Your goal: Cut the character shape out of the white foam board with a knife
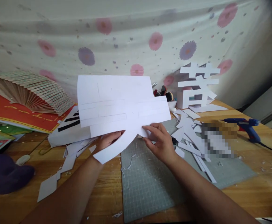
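Observation:
A white sheet of card, partly cut, is held up above the table, with faint pencil outlines on it and a curved strip hanging from its lower edge. My left hand grips it from below left, the fingers mostly hidden behind the card. At the lower right edge my right hand pinches the card between thumb and fingers. Beneath it lies a grey-green cutting mat, with thin paper shreds on its surface.
White card offcuts lie right of the mat's middle. A blue glue gun rests at the right, and a white paper character stands behind. At the left are a folding fan, a red board and a dark purple object.

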`<action>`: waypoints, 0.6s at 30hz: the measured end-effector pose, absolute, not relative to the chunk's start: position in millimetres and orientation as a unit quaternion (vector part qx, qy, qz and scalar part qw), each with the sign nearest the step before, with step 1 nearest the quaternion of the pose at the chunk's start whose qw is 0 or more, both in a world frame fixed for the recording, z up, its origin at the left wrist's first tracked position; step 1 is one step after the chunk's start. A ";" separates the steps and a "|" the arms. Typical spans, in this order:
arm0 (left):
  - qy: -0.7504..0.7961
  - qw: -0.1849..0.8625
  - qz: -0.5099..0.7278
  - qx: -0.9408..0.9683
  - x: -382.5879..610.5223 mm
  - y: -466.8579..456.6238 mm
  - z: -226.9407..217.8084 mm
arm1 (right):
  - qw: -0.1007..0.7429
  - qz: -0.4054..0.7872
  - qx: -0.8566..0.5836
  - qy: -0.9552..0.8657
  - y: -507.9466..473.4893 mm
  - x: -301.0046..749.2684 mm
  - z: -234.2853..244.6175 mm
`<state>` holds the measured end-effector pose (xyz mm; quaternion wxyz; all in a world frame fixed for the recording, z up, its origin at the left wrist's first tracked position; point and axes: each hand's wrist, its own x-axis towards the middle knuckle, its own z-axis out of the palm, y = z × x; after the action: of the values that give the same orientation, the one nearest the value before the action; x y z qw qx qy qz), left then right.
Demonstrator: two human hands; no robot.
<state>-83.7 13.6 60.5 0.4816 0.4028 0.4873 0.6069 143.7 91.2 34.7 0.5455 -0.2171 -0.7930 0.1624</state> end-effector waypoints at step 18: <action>0.506 0.433 0.564 0.488 -85.2 13.1 73.0 | 0.506 0.220 -0.264 -0.791 95.4 148.6 39.7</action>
<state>-85.2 13.1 73.0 0.4332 0.4878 0.5059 0.5643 148.6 95.4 39.7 0.5058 -0.2639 -0.7913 0.2198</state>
